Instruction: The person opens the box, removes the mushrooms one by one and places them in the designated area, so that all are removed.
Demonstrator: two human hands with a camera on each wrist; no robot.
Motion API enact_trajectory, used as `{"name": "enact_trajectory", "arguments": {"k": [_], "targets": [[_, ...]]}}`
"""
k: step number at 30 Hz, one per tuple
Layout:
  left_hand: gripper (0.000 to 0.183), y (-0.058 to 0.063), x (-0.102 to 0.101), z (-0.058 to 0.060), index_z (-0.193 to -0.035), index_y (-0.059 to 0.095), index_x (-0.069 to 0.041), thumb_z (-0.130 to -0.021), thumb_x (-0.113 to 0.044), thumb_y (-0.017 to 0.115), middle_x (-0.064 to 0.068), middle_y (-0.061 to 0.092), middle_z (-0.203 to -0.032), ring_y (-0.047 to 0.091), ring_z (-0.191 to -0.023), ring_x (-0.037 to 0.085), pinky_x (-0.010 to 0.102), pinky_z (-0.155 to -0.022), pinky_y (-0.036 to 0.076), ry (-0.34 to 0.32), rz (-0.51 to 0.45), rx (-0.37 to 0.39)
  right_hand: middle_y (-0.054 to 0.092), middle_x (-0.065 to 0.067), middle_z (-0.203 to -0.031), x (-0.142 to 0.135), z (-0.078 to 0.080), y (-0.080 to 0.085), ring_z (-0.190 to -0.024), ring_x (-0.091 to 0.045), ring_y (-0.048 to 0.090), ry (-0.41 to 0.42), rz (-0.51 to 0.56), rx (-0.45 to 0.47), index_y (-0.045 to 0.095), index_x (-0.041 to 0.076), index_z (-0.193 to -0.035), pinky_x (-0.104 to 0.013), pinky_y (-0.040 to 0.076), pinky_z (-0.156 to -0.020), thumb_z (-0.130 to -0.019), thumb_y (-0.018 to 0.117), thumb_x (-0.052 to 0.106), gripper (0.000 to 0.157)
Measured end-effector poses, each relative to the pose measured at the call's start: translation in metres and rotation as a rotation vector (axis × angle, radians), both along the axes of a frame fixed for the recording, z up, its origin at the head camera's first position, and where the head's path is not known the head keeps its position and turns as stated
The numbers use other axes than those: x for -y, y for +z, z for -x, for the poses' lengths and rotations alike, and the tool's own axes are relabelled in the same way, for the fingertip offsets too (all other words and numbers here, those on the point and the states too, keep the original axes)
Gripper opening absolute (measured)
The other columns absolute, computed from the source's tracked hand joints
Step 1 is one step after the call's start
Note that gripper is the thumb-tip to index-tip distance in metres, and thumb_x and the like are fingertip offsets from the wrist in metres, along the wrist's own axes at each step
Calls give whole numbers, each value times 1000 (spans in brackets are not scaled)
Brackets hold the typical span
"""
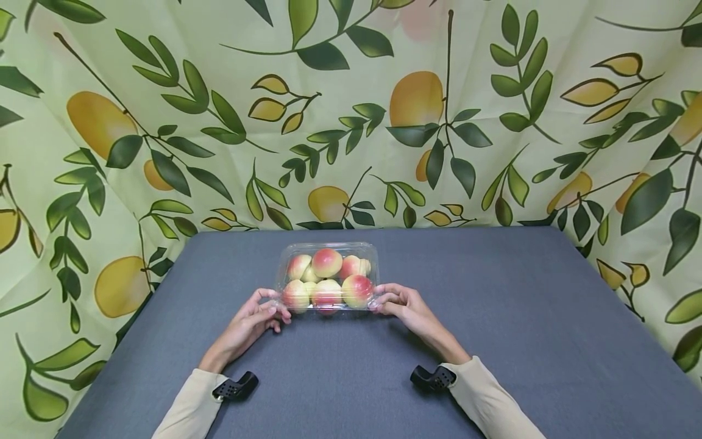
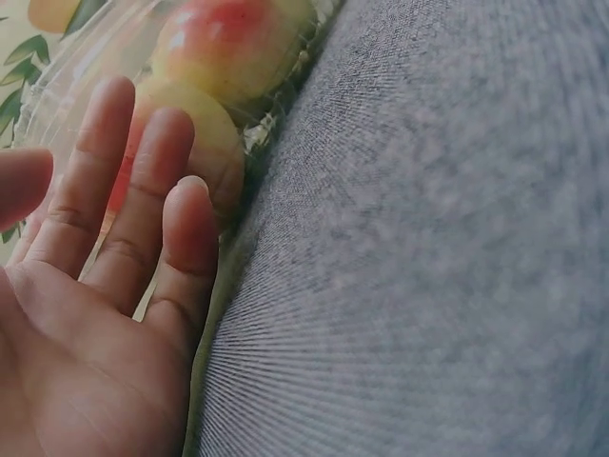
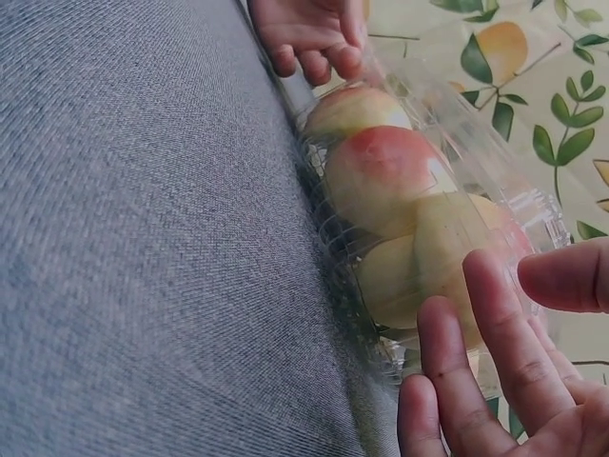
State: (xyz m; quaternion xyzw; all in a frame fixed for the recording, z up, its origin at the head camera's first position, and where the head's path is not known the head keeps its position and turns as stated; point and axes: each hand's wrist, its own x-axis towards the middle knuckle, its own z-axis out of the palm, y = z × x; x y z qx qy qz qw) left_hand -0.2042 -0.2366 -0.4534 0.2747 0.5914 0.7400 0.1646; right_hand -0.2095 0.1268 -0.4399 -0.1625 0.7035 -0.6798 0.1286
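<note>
A clear plastic clamshell box (image 1: 329, 246) sits on the grey-blue table, filled with several red-and-yellow peaches (image 1: 327, 263). At its near left corner, my left hand (image 1: 249, 323) touches the plastic with its fingertips, the palm showing in the left wrist view. My right hand (image 1: 408, 311) is at the opposite near corner, fingertips against the side wall. In both wrist views the fingers (image 2: 114, 190) are mostly straight and a little spread, with the thumb (image 3: 571, 276) held apart. Through the wall the peaches (image 3: 390, 176) show pressed close together.
Grey-blue cloth (image 1: 340, 378) covers the tabletop. A curtain (image 1: 351, 152) printed with leaves and yellow fruit hangs behind it and along both sides. Black wrist cameras (image 1: 237, 386) are worn at both cream sleeves (image 1: 485, 393).
</note>
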Motion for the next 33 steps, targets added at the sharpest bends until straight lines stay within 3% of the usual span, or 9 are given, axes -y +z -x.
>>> {"name": "enact_trajectory", "arguments": {"k": [10, 20, 23, 29, 33], "targets": [[18, 0, -3, 0, -122, 32, -8, -106, -1, 31, 1, 68, -100, 66, -93, 13, 24, -78, 54, -16, -14, -15, 73, -5, -95, -2, -1, 0, -88, -3, 70, -26, -10, -5, 49, -14, -129, -18, 53, -86, -96, 55, 3, 37], [18, -5, -10, 2, -102, 41, -13, -108, -3, 26, -4, 63, -86, 62, -78, 8, 23, -73, 52, 38, 0, -75, 72, -16, -99, -2, -2, -2, -88, -1, 69, -28, -15, -27, 49, -15, -128, -16, 52, -87, -97, 56, 4, 37], [18, -4, -8, 1, -103, 42, -13, -107, -4, 28, -3, 65, -87, 64, -79, 9, 24, -73, 53, 52, 26, -58, 72, -18, -101, -2, -2, -2, -88, -1, 69, -27, -14, -23, 49, -15, -128, -16, 52, -86, -97, 55, 5, 37], [32, 1, -2, 0, -114, 48, -11, -105, -6, 18, 1, 69, -95, 65, -88, 14, 28, -81, 54, 16, 21, -4, 72, -13, -100, -1, -1, -1, -89, -3, 70, -11, -10, -14, 50, -14, -129, -18, 53, -87, -98, 54, 4, 36], [38, 2, -4, 0, -112, 52, -10, -111, -19, 15, -1, 70, -92, 67, -85, 11, 27, -79, 55, 70, 53, -38, 72, -11, -101, -1, -1, 0, -91, -4, 70, -5, -8, -7, 49, -14, -129, -21, 54, -89, -98, 53, 5, 36]]}}
